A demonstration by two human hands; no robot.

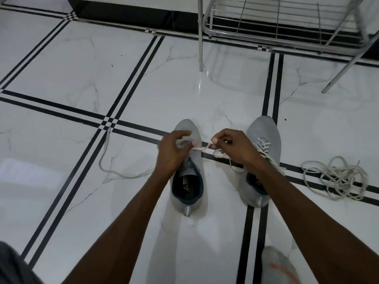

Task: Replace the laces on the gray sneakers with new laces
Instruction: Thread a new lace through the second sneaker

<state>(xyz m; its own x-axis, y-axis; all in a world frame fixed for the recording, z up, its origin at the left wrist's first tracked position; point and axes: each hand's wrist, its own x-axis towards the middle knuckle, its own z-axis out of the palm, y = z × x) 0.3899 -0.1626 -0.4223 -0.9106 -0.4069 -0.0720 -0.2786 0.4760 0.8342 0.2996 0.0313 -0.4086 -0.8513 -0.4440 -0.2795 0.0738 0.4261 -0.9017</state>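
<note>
1. A socked foot (279, 267) sits nearest the camera, below and well behind both hands; keep it still so nothing nudges the shoes.
2. The left sneaker (187, 189) lies under the left hand (174, 148), its open collar behind the fingers and its toe just beyond them. The fingers curl down over the front eyelets and seem to pinch a white lace (202, 149) there; steady the upper while feeding.
3. That lace runs taut from the left fingers across to the right hand (231, 146), whose thumb and fingertips pinch it. Judged advice: pull it level, untwisted, so both ends stay even.
4. The right sneaker (264, 138), just right of the right hand, already carries white lacing.
5. A loose pile of laces (338, 179) lies well right of the fingers; a single grayish lace (106, 160) trails well left.
6. Beyond the fingers stands a metal rack (276, 27).
</note>
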